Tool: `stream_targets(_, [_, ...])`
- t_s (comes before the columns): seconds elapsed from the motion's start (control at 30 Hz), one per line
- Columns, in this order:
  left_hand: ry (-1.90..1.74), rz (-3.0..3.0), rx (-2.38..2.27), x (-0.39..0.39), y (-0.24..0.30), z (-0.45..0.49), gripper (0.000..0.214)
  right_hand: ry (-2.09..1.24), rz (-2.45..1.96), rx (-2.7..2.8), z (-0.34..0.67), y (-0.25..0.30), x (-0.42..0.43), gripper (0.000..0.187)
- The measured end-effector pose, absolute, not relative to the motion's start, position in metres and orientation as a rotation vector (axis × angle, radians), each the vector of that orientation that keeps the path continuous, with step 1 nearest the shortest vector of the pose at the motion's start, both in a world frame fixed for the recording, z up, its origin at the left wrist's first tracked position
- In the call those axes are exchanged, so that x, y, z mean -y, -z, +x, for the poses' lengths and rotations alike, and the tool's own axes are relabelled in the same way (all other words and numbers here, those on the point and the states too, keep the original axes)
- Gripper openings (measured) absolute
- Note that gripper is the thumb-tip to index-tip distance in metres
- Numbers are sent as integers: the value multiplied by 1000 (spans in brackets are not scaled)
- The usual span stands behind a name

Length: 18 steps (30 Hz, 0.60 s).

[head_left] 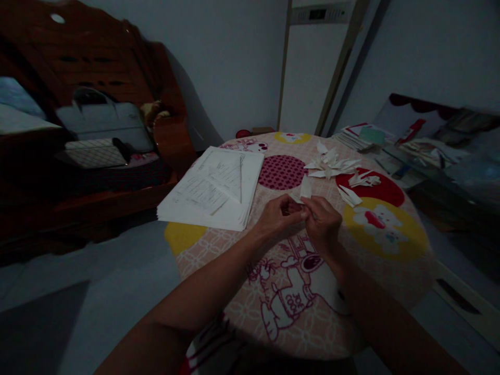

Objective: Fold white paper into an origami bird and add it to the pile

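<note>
A small folded piece of white paper (306, 187) sticks up from between my fingers, above the middle of the round table. My left hand (279, 214) pinches it from the left, its fingers curled. From the right, my right hand (322, 217) is closed on the same paper, thumb and fingertips meeting the left hand's. The paper's lower part is hidden by my fingers. Just beyond my right hand lie a folded paper strip (350, 196), a crumpled folded paper piece (364, 179) and a spiky folded paper flower (330, 162).
A stack of printed sheets (203, 208) with a folded sheet on top lies at the table's left. The patterned cloth (250, 307) covers the round table. A wooden bench (172, 140) holding a grey bag (105, 122) stands left; a cluttered glass table (433, 172) stands right.
</note>
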<state>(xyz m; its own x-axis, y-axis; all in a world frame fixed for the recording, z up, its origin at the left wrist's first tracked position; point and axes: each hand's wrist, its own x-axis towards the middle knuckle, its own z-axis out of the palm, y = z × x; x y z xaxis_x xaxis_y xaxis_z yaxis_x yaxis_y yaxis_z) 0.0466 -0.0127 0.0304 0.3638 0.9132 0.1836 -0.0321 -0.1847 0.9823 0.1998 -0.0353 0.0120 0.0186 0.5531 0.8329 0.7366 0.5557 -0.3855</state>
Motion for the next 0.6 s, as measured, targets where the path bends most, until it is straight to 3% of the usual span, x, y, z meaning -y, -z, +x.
stream_targets(0.2, [-1203, 1222, -896, 14, -28, 54, 39, 88, -1044, 1727, 187, -15, 35, 19])
stream_targets(0.4, [-1282, 1171, -932, 6, -21, 50, 34, -385, -1132, 1442, 179, -19, 40, 3])
stream_targets(0.53, [-1227, 1309, -921, 9, -23, 50, 36, -584, -1147, 1204, 180, -17, 36, 31])
stream_targets(0.6, [-1210, 1364, -920, 10, -23, 49, 37, -601, -1153, 1208, 182, -15, 34, 27])
